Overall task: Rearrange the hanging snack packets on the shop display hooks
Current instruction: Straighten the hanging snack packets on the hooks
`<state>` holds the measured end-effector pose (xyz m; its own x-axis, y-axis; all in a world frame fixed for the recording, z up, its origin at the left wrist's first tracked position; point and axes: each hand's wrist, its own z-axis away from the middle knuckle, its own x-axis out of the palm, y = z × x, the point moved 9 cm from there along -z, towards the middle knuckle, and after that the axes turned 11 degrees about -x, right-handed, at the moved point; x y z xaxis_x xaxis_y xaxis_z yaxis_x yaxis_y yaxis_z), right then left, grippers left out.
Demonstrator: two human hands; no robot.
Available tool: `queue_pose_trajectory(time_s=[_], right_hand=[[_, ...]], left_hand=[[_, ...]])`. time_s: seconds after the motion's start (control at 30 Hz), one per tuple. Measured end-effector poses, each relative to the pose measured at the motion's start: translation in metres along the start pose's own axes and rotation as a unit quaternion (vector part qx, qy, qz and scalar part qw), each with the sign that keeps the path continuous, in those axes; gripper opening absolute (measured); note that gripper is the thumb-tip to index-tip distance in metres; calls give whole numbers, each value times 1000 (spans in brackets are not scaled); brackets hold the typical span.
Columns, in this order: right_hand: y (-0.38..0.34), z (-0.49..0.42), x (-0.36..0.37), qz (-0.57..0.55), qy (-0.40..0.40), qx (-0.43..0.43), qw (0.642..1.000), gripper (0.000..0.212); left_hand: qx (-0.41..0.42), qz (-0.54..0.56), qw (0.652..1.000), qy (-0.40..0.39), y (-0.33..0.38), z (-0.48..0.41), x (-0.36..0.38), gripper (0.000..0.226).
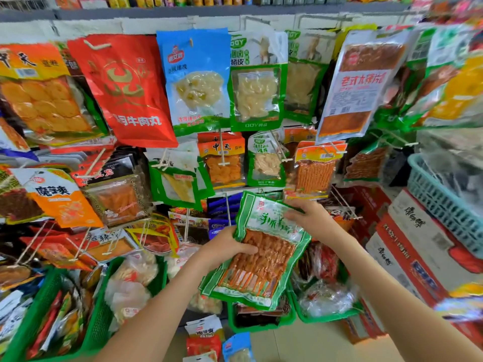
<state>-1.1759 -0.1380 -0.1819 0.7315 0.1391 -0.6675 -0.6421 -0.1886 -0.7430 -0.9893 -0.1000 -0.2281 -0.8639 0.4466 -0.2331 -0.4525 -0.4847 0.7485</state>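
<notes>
I hold a green snack packet (261, 254) with orange strips showing through its window, low in the centre, tilted, in front of the display. My left hand (224, 248) grips its left edge, thumb lying across the window. My right hand (311, 218) holds the upper right part, fingers on its front. More green packets seem stacked behind it. A bare white hook (228, 209) sticks out just above my left hand. Above hang a red packet (125, 87), a blue packet (196, 79) and green packets (256, 82).
Rows of hooks carry many hanging packets across the wall. Green baskets (99, 320) of loose snacks stand on the floor below, left and centre. Stacked cartons (418, 246) and a teal basket (441, 202) stand at the right. A shelf edge (183, 14) runs overhead.
</notes>
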Motion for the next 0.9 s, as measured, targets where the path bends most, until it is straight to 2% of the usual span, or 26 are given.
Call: queue_pose_trajectory(time_s=[0.1,0.23,0.3,0.37,0.47,0.57,0.67,0.73,0.77,0.8,0.87,0.9], right_hand=[[20,3,-3,-10,-34,3,999,51],[29,-1,-24,-36,-21,-3,999,46],[35,1,-43,-7,-8,-23,1000,41],[46,4,-65,-2,6,-38,999,39],[62,10,-98,2,15,-61,998,33],[76,13,-125,1,19,-70,997,28],[89,13,-150,-12,59,-82,995,11],[97,11,-161,0,89,-97,991,24],[99,10,-163,12,95,-102,990,30],[101,9,-164,35,97,-105,989,30],[103,6,-163,72,96,-113,986,23],[102,3,-162,82,92,-120,985,17]], left_hand=[[-16,-5,1000,14,-1,-8,7,51],[-17,-27,999,13,17,-27,30,56],[-31,-30,999,16,28,-32,49,65],[-51,-40,997,34,38,-42,66,97],[-45,-12,999,11,57,-64,97,89],[-60,16,998,11,78,-70,127,109],[-19,52,998,9,99,-82,146,98],[41,69,997,16,122,-79,145,56],[67,80,994,34,132,-76,141,41],[98,75,990,68,142,-74,133,39],[163,-36,966,196,163,-63,115,49],[192,-119,937,267,176,-54,110,53]])
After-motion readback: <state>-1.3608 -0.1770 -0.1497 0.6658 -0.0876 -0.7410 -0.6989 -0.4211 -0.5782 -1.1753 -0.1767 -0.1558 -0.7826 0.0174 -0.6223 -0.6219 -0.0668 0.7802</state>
